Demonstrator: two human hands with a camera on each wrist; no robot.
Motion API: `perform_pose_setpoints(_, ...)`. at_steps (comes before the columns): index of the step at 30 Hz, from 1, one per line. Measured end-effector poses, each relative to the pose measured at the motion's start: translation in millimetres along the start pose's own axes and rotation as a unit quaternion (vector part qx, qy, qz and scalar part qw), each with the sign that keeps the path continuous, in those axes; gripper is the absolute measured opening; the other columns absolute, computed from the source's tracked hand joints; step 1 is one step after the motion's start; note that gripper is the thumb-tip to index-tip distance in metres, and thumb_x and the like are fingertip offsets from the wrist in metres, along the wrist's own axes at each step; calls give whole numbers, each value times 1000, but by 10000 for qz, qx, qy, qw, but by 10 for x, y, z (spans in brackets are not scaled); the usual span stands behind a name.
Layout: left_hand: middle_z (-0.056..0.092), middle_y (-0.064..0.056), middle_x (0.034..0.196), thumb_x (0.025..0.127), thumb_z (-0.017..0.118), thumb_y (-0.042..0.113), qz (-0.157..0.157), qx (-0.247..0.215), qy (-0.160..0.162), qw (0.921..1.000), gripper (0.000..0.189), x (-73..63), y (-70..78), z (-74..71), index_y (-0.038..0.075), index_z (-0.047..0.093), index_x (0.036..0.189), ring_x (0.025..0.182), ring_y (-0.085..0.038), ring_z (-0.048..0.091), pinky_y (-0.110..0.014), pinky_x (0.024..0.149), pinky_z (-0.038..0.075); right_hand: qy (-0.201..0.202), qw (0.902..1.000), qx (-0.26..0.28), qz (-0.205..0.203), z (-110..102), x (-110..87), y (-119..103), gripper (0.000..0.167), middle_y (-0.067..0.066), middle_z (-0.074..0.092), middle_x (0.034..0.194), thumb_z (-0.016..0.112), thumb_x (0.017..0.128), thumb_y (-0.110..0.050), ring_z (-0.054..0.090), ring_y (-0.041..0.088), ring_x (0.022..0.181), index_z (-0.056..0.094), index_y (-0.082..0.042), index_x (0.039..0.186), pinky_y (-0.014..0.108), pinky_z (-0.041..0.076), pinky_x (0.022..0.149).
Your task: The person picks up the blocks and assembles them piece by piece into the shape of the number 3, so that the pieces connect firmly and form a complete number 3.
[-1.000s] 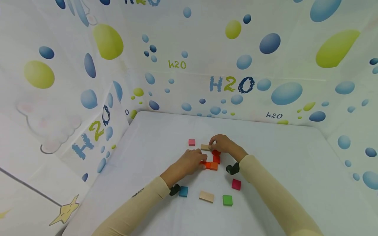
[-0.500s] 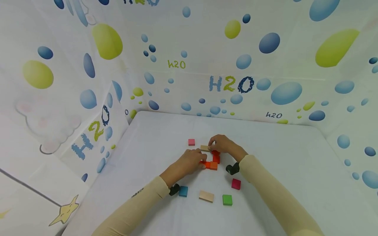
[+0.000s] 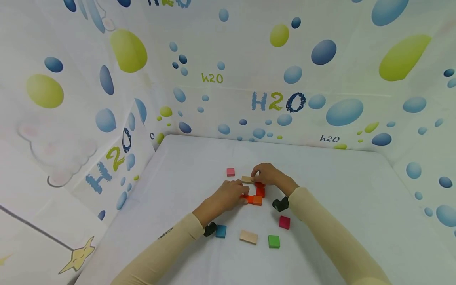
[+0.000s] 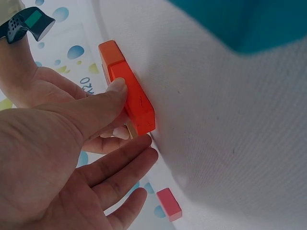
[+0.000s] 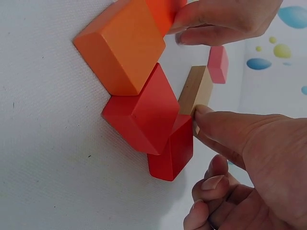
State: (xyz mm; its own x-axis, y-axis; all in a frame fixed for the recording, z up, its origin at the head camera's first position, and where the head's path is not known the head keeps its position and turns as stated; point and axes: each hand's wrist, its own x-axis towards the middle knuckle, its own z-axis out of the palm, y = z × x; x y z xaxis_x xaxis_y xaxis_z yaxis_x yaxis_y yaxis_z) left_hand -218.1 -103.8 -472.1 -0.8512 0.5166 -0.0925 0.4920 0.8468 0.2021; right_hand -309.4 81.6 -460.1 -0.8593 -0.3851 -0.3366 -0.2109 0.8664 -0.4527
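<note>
My left hand (image 3: 229, 194) pinches a bright orange-red block (image 4: 139, 103), its thumb lying on one side. An orange block (image 3: 257, 200) sits end to end with it. Beside that, two red blocks follow: one red block (image 5: 153, 110) touches the orange corner, and a farther red block (image 5: 175, 153) meets it. At the far end, my right hand (image 3: 268, 173) pinches a plain wooden block (image 5: 194, 88) between thumb and index finger, right against the farther red block. The other right fingers are curled loosely. Together the blocks outline an open-sided shape on the white cloth.
A pink block (image 3: 230, 172) lies beyond the left hand. Nearer the person are a blue block (image 3: 221, 231), a second wooden block (image 3: 248, 237), a green block (image 3: 274, 241) and a crimson block (image 3: 284, 222). A patterned sheet (image 3: 231, 99) hangs behind the table.
The wooden block in my right hand has shifted slightly toward the person, closer to the red blocks. My left hand stays in place on the orange-red block.
</note>
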Motion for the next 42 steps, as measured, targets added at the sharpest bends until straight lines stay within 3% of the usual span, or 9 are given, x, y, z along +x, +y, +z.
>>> perform_pose_setpoints(30, 70, -4, 119, 97, 77, 34, -21, -14, 55, 10000, 23, -4, 3, 9, 22, 73, 116, 112, -20, 63, -48, 103, 53, 83, 9997, -134, -196, -62, -38, 4, 20, 8, 66, 108, 68, 104, -23, 58, 22, 95, 74, -11, 120, 31, 54, 82)
perform_pose_setpoints(42, 70, -3, 117, 97, 78, 34, 25, -44, 5, 10000, 24, -17, 0, -9, 21, 72, 117, 110, -19, 62, -46, 102, 52, 544, 9972, -331, -386, -131, 102, -29, 23, 12, 70, 126, 66, 106, -27, 60, 28, 112, 72, -10, 120, 44, 55, 103)
